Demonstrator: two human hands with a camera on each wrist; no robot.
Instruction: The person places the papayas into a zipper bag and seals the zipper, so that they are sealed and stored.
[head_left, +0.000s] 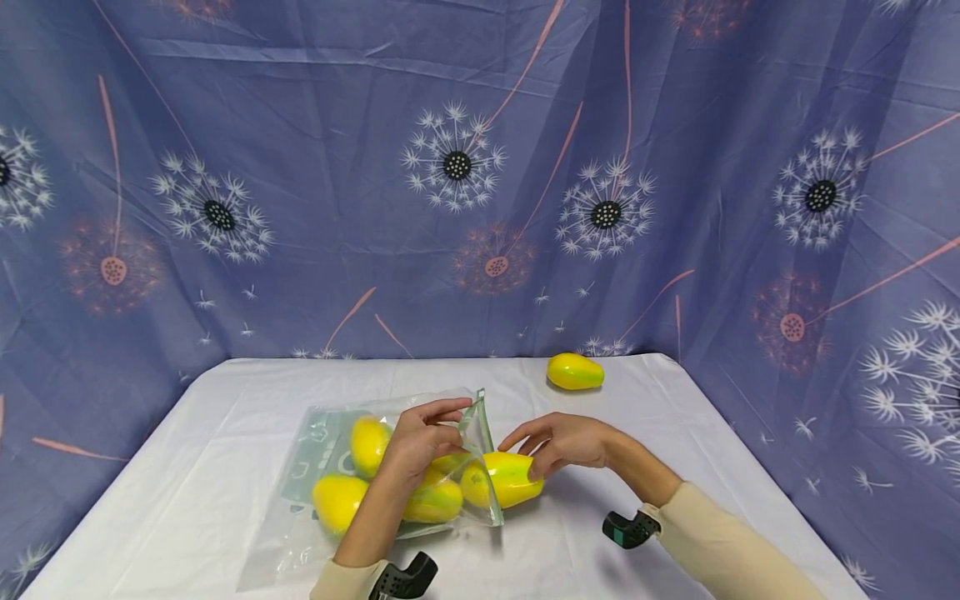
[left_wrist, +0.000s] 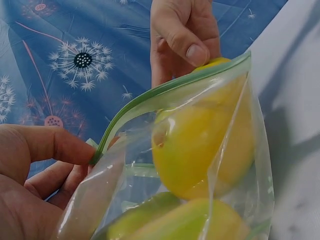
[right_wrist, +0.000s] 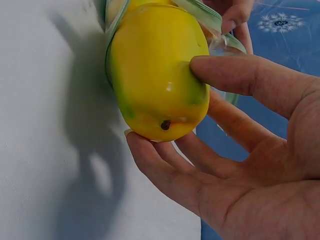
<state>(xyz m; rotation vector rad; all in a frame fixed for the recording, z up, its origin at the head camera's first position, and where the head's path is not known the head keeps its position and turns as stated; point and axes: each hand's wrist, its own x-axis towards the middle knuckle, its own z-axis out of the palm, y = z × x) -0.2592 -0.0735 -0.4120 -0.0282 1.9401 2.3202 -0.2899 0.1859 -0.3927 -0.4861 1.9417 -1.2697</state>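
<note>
Where the see-through bag [head_left: 303, 457] lies on its side on the white table [head_left: 637, 404], its bottom end spreads to the left and its mouth faces right, toward the other hand. Inside, at least three yellow fruits: one at the back [head_left: 369, 446], one at the front left [head_left: 337, 502], one nearer the mouth [head_left: 435, 502]; overlap prevents a sure count. Their weight probably helps to pin the bag down. Left hand [head_left: 418, 437] reaches over the bag, its fingers grasping the green-edged rim [left_wrist: 131, 106] at the upper side, likely so that the soft mouth stands apart instead of folding in. Next, the held fruit [head_left: 517, 479], lying across the mouth: one end inside behind the film, stem end outside. Right hand [head_left: 572, 442] grasps that stem end, thumb on one side and fingers around the other and beneath, per the right wrist view; such a hold seems to leave the far end free of fingers where the rim passes over it. Beyond the right hand, near the table's back edge, a lone fruit [head_left: 575, 372] rests on its side, well apart from both hands, its rounded form presumably steadiest that way. Patterned curtain [head_left: 337, 167] hangs behind.
</note>
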